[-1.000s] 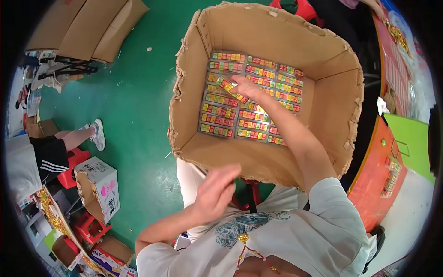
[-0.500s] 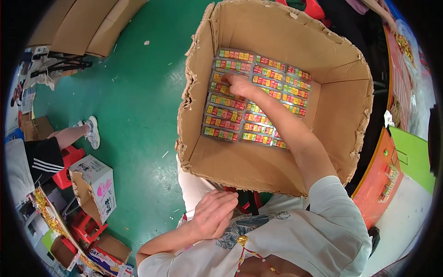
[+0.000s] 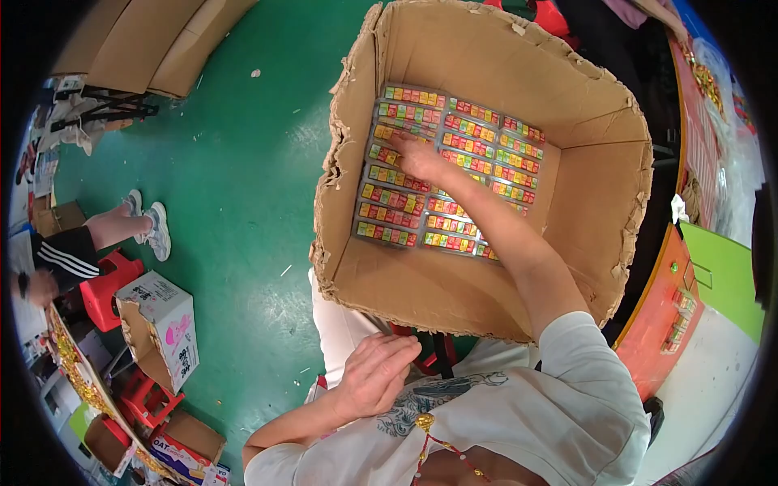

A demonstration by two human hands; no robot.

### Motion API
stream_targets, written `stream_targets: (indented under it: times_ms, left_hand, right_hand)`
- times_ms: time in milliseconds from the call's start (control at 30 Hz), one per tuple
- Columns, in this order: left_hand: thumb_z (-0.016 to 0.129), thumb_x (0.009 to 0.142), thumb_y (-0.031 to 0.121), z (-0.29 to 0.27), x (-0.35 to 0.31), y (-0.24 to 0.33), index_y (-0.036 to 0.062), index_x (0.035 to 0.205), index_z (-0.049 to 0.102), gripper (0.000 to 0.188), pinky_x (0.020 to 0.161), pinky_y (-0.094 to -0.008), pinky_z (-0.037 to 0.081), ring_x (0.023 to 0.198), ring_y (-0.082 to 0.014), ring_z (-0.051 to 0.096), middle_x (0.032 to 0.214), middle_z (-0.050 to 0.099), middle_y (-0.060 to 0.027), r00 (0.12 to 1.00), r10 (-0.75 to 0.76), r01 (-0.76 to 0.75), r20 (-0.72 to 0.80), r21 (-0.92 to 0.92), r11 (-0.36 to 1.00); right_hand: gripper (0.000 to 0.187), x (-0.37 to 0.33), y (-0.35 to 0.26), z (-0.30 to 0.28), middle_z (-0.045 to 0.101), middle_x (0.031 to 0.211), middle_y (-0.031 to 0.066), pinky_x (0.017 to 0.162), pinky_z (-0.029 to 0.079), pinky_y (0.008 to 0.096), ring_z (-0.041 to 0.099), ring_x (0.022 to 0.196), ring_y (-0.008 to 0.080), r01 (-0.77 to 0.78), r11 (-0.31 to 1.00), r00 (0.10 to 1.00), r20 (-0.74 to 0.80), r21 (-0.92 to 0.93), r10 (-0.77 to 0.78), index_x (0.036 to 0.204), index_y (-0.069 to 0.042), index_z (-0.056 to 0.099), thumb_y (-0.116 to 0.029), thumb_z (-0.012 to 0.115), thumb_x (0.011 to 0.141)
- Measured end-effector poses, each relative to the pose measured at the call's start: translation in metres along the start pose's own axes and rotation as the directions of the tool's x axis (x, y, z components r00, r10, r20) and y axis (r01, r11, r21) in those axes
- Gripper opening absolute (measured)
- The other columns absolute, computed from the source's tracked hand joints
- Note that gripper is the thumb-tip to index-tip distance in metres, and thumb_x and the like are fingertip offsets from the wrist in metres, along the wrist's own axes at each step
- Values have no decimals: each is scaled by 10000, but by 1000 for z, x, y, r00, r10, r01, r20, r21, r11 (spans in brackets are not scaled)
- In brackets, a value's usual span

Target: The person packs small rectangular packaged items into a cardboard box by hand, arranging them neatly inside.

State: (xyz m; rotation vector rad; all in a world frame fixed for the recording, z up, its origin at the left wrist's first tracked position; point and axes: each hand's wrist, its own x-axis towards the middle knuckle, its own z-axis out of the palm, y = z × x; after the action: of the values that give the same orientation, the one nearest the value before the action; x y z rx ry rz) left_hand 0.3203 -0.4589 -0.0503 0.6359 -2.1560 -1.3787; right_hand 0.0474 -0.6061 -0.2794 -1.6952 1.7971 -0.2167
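A large open cardboard box (image 3: 592,190) with ragged rims stands in front of me. On its bottom lie columns of clear plastic packs (image 3: 387,217) filled with small red, yellow and green blocks. My right hand (image 3: 419,159) reaches over the left column, an index finger stretched out against a pack in its upper part. Nothing shows in that hand; its other fingers are partly hidden. Close to my body, before the box's near rim, my left hand (image 3: 377,374) hangs with bent fingers pressed together. No object shows in it, though its palm is turned away.
At the left, another person's shoes (image 3: 158,231) rest on the green floor (image 3: 235,186), near red stools (image 3: 109,287) and a white carton (image 3: 174,324). An orange table (image 3: 656,312) with a green panel (image 3: 721,275) runs along the right. Large cardboard sheets (image 3: 146,40) stand far left.
My right hand has shifted slightly nearer to me over the left column. The left hand stays put. At the far left, the other person's legs have moved, and a hand now shows there.
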Motion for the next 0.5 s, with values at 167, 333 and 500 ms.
stream_targets:
  times_ms: [167,333,500]
  left_hand:
    - [599,735,-51,2,-2,-2,-47,1116,562,383,800,-414,472,891,-332,609,1045,615,-202,1000,-18,18,11,-19,1000]
    - [567,771,-70,3,-5,-3,-41,1159,516,393,797,-425,486,882,-349,609,1061,607,-226,998,-36,38,44,-26,999]
    - [582,754,-54,6,-7,-4,-48,1131,552,378,782,-411,476,891,-342,610,1052,611,-210,999,-49,50,20,-38,998]
  right_hand:
    - [476,-5,0,6,478,1212,258,903,449,461,508,1084,428,44,999,990,-134,27,-40,1243,-13,465,-26,490,767]
    - [465,-12,-6,9,496,1159,232,859,440,495,521,1039,416,29,998,969,-246,48,-16,1229,-3,474,-9,494,764]
    - [442,-20,-11,9,505,1174,171,825,403,465,529,996,358,24,980,953,-292,-197,-81,1224,-30,495,-60,524,784]
